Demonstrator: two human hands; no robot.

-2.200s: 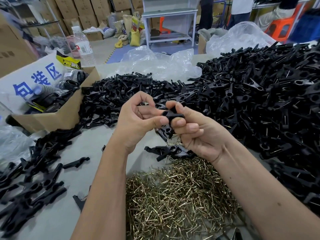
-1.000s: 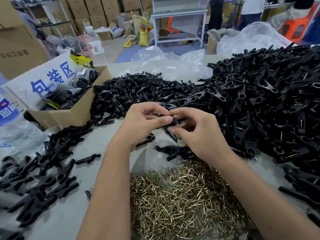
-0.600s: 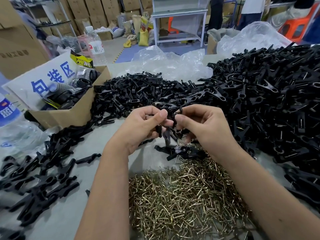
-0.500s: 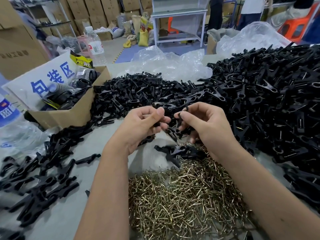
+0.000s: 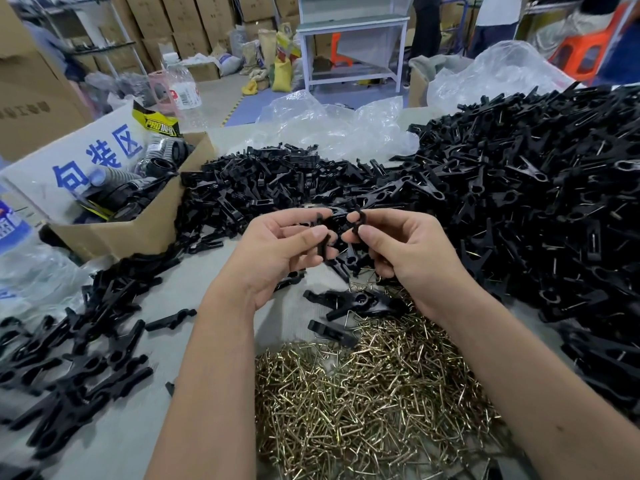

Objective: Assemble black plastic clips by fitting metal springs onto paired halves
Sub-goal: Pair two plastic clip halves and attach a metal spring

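My left hand (image 5: pixel 277 251) pinches one black clip half (image 5: pixel 323 242) between thumb and fingers, held upright above the table. My right hand (image 5: pixel 405 251) pinches a second black clip half (image 5: pixel 356 221) just to its right; the two halves are a small gap apart. A heap of brass-coloured metal springs (image 5: pixel 367 393) lies under my forearms. Loose black clip halves (image 5: pixel 263 188) are piled behind my hands. A big heap of black clips with springs (image 5: pixel 540 202) fills the right side.
An open cardboard box (image 5: pixel 138 230) with black parts stands at the left. More black clips (image 5: pixel 79 368) lie at the near left. Crumpled clear plastic bags (image 5: pixel 332 126) sit at the back, and a water bottle (image 5: pixel 183 95) stands behind the box. A few clips (image 5: pixel 356 303) lie between hands and springs.
My hands worked close together on a black piece, then drew apart. Each now pinches a separate clip half, raised a little higher.
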